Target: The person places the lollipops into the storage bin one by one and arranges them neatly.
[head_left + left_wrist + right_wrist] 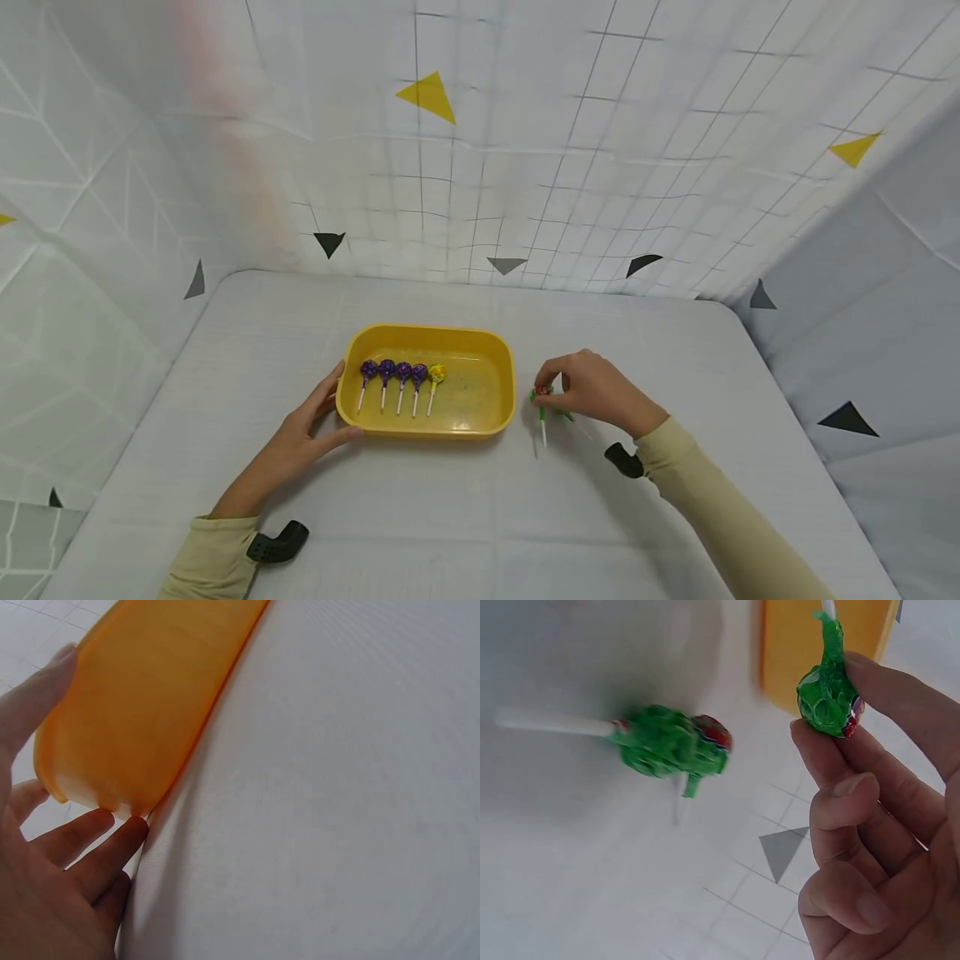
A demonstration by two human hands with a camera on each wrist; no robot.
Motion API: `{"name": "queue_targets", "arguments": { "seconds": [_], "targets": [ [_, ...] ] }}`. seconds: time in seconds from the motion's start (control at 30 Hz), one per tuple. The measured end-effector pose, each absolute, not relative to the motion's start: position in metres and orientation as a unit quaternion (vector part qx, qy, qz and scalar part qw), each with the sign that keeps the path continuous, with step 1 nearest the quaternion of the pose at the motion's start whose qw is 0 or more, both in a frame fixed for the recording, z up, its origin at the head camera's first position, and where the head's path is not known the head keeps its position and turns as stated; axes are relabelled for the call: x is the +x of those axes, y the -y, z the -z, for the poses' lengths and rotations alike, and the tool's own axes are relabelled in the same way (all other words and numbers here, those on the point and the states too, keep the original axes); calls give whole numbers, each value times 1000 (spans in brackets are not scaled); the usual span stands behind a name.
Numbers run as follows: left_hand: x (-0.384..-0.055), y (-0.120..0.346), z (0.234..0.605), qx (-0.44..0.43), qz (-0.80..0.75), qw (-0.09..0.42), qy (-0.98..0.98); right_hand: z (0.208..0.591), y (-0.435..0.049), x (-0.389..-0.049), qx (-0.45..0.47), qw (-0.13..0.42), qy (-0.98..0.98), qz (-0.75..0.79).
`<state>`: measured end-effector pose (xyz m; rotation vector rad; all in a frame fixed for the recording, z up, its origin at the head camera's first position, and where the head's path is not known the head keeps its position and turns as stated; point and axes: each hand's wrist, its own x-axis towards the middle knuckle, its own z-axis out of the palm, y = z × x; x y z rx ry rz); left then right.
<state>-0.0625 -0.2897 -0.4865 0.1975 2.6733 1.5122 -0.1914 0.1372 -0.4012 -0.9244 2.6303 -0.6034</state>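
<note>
My right hand (600, 387) pinches the head of a green-wrapped lollipop (823, 705) between thumb and fingertips, right of the tray and over the table. In the head view the white stick of this lollipop hangs downward. Another green lollipop (660, 742) with a red-and-white patch lies on the table beside that hand, partly behind the fingers in the head view. My left hand (300, 442) rests on the left end of the yellow tray (501, 392), fingers fairly straight against its end wall and thumb along the near side.
In the left half of the tray stand several purple lollipops (403, 372) in a row, sticks toward me, with a yellow lollipop (437, 373) at the row's right end. The white-covered table (480, 517) meets patterned cloth walls (525, 167) at the back and sides.
</note>
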Motion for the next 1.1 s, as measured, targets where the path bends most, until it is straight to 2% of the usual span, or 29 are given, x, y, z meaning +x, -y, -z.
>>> {"name": "queue_targets", "arguments": {
  "seconds": [0.5, 1.1],
  "targets": [
    [-63, 291, 489, 62, -491, 33, -868, 376, -123, -201, -316, 132, -915, 212],
    [-63, 290, 486, 63, -491, 35, -868, 362, -91, -211, -326, 154, -905, 228]
  ]
}}
